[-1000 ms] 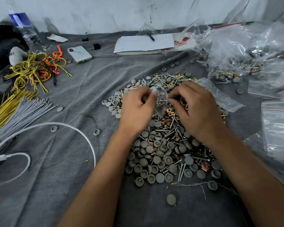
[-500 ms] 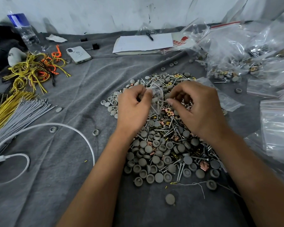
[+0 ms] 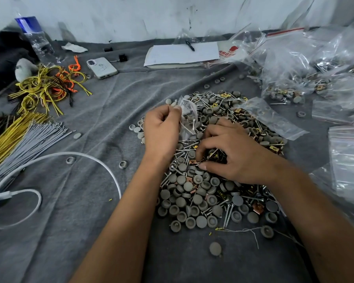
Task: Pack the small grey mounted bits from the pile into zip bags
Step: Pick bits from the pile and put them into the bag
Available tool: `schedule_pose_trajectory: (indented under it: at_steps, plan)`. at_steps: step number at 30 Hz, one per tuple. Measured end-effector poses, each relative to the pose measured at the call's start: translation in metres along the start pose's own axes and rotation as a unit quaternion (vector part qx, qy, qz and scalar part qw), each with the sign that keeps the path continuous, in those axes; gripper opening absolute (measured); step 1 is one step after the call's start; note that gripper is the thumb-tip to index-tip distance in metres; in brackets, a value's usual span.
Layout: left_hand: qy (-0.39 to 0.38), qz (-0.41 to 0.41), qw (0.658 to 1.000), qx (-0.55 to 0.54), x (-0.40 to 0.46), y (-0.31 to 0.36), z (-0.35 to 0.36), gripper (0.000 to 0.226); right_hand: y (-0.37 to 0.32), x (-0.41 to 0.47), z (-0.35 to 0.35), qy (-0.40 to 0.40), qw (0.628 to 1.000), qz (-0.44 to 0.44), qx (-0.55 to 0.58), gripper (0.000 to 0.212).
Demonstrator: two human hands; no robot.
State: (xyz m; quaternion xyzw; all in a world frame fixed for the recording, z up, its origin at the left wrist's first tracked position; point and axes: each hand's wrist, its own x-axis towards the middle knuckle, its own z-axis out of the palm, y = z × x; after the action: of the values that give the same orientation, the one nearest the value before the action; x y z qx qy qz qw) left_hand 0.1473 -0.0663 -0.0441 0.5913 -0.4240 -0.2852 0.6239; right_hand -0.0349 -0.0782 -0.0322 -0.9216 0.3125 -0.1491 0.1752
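A pile (image 3: 202, 193) of small grey round bits, screws and copper clips lies on the grey cloth in the middle. My left hand (image 3: 161, 131) pinches a small clear zip bag (image 3: 187, 115) at the pile's upper left; a few screws show inside it. My right hand (image 3: 233, 154) reaches down into the pile's middle, with fingers curled around screws and clips there. Exactly what those fingers hold is hidden.
Filled and empty zip bags (image 3: 290, 74) crowd the right side. A flat bag (image 3: 272, 119) lies on the pile's right edge. Yellow and grey wire bundles (image 3: 25, 135), a white cable (image 3: 49, 160), a phone (image 3: 102, 67), a notepad (image 3: 182, 54) and a bottle (image 3: 35, 35) sit left and behind.
My right hand left the bag's mouth and dropped down into the pile. My left hand stayed at the pile's upper left, still holding the bag.
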Motion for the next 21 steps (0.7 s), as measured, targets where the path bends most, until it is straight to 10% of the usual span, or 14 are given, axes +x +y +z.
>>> schedule_pose_trajectory:
  at_steps: [8, 14, 21]
  plan:
    - [-0.022, 0.049, 0.995, 0.079, -0.002, -0.002, 0.002, 0.04, 0.0, -0.001, 0.003, 0.0, 1.0, -0.026, 0.015, 0.005]
    - [-0.047, 0.088, 0.987, 0.128, -0.005, -0.004, 0.003, 0.041, -0.001, -0.002, 0.0, 0.176, 0.974, -0.015, 0.144, 0.003]
    - [-0.103, 0.126, 0.969, 0.185, -0.011, -0.005, 0.01, 0.035, 0.007, 0.001, 0.0, 0.265, 0.964, 0.009, 0.031, 0.013]
